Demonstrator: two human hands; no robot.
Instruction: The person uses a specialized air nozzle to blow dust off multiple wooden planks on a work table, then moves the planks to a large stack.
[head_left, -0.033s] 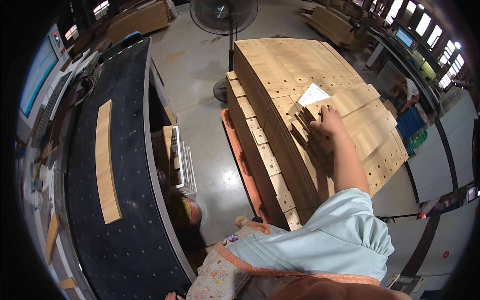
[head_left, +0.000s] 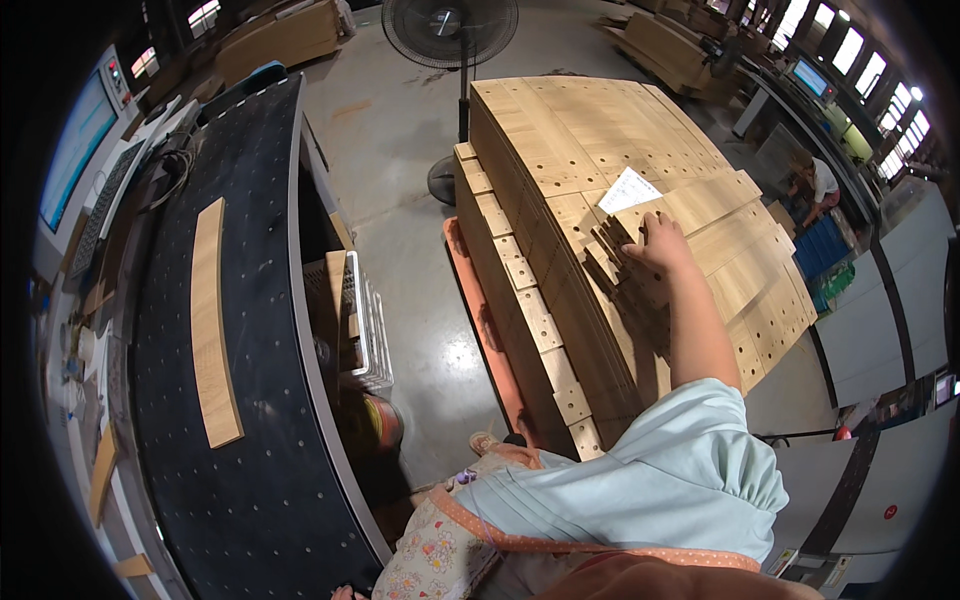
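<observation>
My right hand [head_left: 660, 246] reaches forward over a large stack of pale wooden boards [head_left: 560, 130] with drilled holes. Its thumb and fingers are bent round the ends of several layered wooden strips [head_left: 607, 238], which lie on top of that stack; the palm side is hidden. Just beyond the fingers lies a white paper slip [head_left: 630, 190]. Only a bit of my left hand [head_left: 346, 592] shows at the bottom edge, beside the black-topped table [head_left: 270, 500], and its fingers are mostly cut off. A single curved-looking wooden strip [head_left: 212, 330] rests on that table.
A standing fan [head_left: 450, 25] is beyond the stack. Under the table's edge sits a white plastic crate [head_left: 372, 330] with wood pieces. An orange pallet [head_left: 487, 330] lies under the stack. On the left are a monitor [head_left: 75, 150] and keyboard [head_left: 105, 195]. Another person [head_left: 815, 180] crouches far right.
</observation>
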